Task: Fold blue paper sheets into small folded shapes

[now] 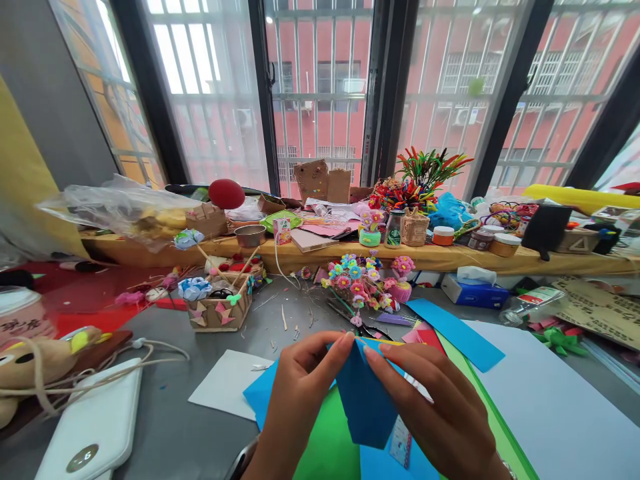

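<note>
Between my two hands hangs a folded piece of blue paper point(367, 403), its top edge pinched at the middle. My left hand point(311, 383) grips that edge between thumb and forefinger. Close beside it, my right hand point(433, 390) pinches the same edge with thumb and fingers. Beneath the held piece lie a green sheet point(325, 440), more blue paper point(395, 470) and a ruler point(401, 441). Another blue sheet point(260, 393) shows left of my left wrist, partly over a white sheet point(223, 387). Scissors point(370, 330) lie just beyond my fingertips, partly covered.
A cardboard box point(220, 313) with paper flowers stands left of centre; beaded flowers point(355, 283) stand behind my hands. A white power bank point(95, 427) with a cable lies at left. Blue point(460, 333) and white sheets point(555, 393) spread at right, near a tissue pack point(475, 290).
</note>
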Demonstrator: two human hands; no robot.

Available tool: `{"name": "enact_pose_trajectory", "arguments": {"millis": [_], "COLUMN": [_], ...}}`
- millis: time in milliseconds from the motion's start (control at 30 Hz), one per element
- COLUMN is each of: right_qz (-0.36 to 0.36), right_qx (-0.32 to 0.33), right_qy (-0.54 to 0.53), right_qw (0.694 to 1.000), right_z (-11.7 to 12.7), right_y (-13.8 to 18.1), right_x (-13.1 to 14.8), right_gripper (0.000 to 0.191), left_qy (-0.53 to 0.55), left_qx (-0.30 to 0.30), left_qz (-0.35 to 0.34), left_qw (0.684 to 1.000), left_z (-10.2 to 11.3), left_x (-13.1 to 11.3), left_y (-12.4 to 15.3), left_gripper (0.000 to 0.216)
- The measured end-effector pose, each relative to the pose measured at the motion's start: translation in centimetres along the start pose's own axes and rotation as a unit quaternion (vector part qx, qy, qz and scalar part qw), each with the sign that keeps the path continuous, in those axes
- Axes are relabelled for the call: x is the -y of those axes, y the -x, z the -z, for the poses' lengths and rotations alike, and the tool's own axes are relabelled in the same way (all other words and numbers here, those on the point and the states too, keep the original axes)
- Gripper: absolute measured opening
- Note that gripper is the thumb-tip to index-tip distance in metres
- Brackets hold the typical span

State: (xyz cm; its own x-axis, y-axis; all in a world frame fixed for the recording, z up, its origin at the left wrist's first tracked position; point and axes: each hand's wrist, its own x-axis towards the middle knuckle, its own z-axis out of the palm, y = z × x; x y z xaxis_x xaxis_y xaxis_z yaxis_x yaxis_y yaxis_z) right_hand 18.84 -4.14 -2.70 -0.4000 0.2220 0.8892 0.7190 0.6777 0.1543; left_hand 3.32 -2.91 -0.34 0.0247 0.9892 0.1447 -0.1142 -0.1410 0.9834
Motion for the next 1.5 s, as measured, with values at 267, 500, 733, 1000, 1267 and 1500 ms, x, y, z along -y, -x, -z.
{"name": "enact_pose_trajectory", "arguments": {"millis": [267, 500, 733, 1000, 1267, 1500], "right_qz": [0.051, 0.059, -0.070, -0.368, -0.374, -0.419], "right_qx": [-0.028, -0.036, -0.035, 0.143, 0.235, 0.207], "right_qy": [0.108, 0.122, -0.021, -0.272, -0.337, -0.349], "right_qw": [0.992, 0.990, 0.997, 0.878, 0.832, 0.812], "right_z": [-0.1, -0.5, -0.5, 0.1, -0.3, -0.5], "right_y": [0.1, 0.1, -0.5, -1.9, -1.8, -2.1], "right_x": [0.3, 0.0, 0.2, -1.1, -1.2, -0.8], "right_gripper": [0.024, 0.021, 0.016, 0.022, 0.026, 0.024], "left_qy": [-0.031, -0.026, -0.029, -0.094, -0.145, -0.205], "left_qx": [-0.012, -0.017, -0.025, 0.014, 0.035, 0.104], "left_qz": [-0.007, -0.016, -0.012, -0.025, -0.037, -0.046], "left_qw": [0.999, 0.999, 0.999, 0.995, 0.988, 0.972], "left_z": [0.1, 0.1, 0.2, 0.4, 0.2, 0.9], "left_x": [0.1, -0.1, 0.2, -0.1, 0.2, 0.1], "left_y": [0.0, 0.1, -0.2, -0.4, -0.5, -0.7], "left_gripper": [0.013, 0.012, 0.013, 0.015, 0.017, 0.025]}}
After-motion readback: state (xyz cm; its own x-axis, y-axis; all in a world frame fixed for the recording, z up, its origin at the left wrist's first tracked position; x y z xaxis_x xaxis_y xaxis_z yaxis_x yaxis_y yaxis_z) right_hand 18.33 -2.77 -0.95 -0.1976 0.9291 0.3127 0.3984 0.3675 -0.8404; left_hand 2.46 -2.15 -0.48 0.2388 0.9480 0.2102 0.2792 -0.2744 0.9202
